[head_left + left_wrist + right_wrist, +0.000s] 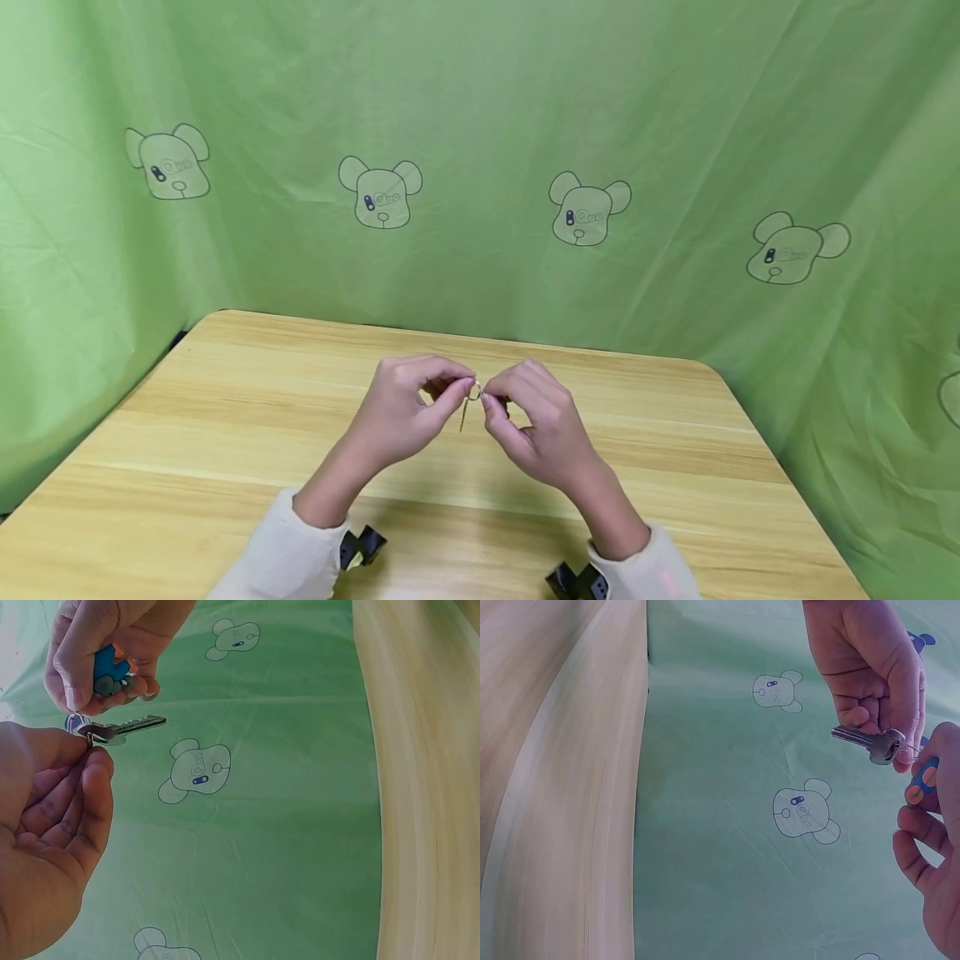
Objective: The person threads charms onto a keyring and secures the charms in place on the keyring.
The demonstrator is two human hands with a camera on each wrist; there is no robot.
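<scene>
Both hands are raised over the table, fingertips almost meeting around a key ring (476, 390). My left hand (405, 408) pinches the thin metal ring between thumb and index finger. A silver key (135, 729) with a toothed blade hangs on the ring; in the head view it points down beside the left fingertips. On the other side, my right hand (540, 421) holds a small blue and orange keychain charm (928, 780), its thumb and fingertips close to the ring. The charm is partly covered by the right fingers and is hidden in the head view.
Beneath the hands lies a light wood-grain table (225, 400) with rounded far corners. Green cloth (480, 100) printed with bear heads hangs behind it and along both sides. Black wrist cameras (363, 547) sit at the pale sleeve cuffs.
</scene>
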